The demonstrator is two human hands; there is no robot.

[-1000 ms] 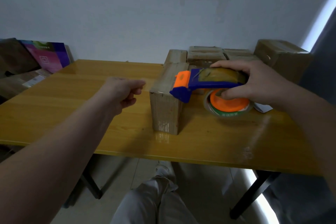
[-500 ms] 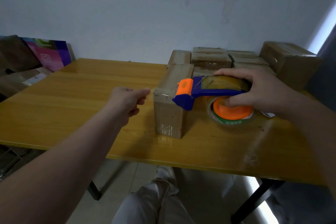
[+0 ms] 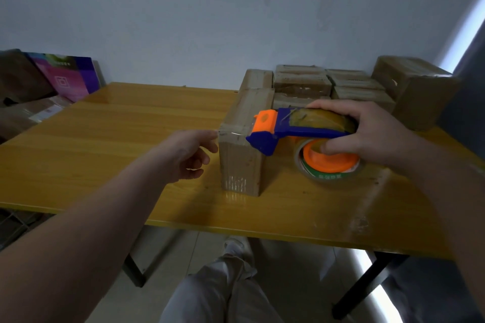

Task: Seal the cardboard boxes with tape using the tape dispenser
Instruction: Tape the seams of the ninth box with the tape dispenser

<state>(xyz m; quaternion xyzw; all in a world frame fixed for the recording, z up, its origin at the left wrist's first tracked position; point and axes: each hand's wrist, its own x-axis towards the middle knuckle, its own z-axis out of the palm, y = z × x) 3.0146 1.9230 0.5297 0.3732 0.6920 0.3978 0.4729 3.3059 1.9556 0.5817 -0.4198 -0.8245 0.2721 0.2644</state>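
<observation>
The cardboard box [image 3: 241, 162] is standing upright on the yellow wooden worktop [image 3: 118, 144], a little right of its middle and near the front edge, with shiny clear tape already lying over its near face and top. The tape dispenser [image 3: 286, 131], blue with an orange head, is resting that head on the near end of the box's top, while its tape roll [image 3: 330, 165] on an orange hub is hanging just beside the box's right side, low over the worktop. The right hand [image 3: 375, 139] is gripping the dispenser, fingers curling over the top and thumb pressing against the hub. The left hand [image 3: 189, 154] is reaching to the box's upper left corner with its fingertips at the edge; I cannot tell whether it is pinching tape or only touching. Behind, more small cardboard boxes [image 3: 301, 84] are sitting packed together against the wall, a larger taped box [image 3: 414, 89] at their right. A purple carton [image 3: 70, 76] is leaning at far left.
</observation>
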